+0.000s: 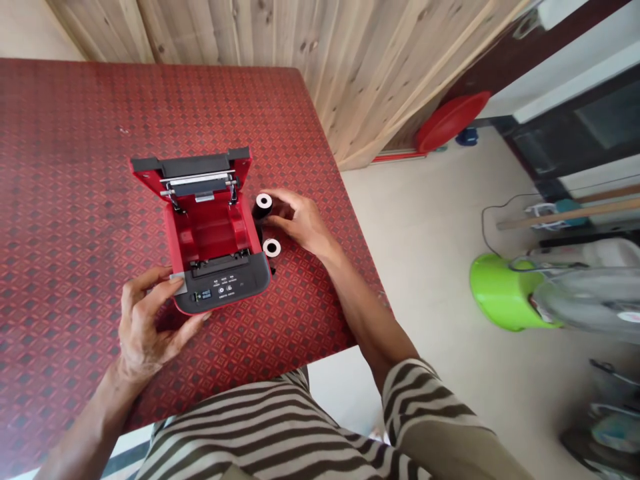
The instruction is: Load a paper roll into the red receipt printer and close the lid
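A red and black label printer (pixel 215 227) sits on the table with its lid (pixel 190 177) raised, and its red inner bay holds no roll. My left hand (pixel 153 313) grips the printer's front left corner, fingers on the top edge and thumb along the front. Just right of the printer, my right hand (pixel 303 220) closes its thumb and fingers around a small roll (pixel 263 205), dark on the outside with a white ring end. A second similar roll (pixel 271 249) stands nearer to me, close beside the printer's right side and apart from my fingers.
The table (pixel 75 133) has a red diamond-patterned top, its right edge close past my right hand. A wooden plank wall (pixel 240 33) rises behind it. On the floor to the right are a lime-green bucket (pixel 500 293), a red basin (pixel 453 123) and a wooden pole (pixel 575 215).
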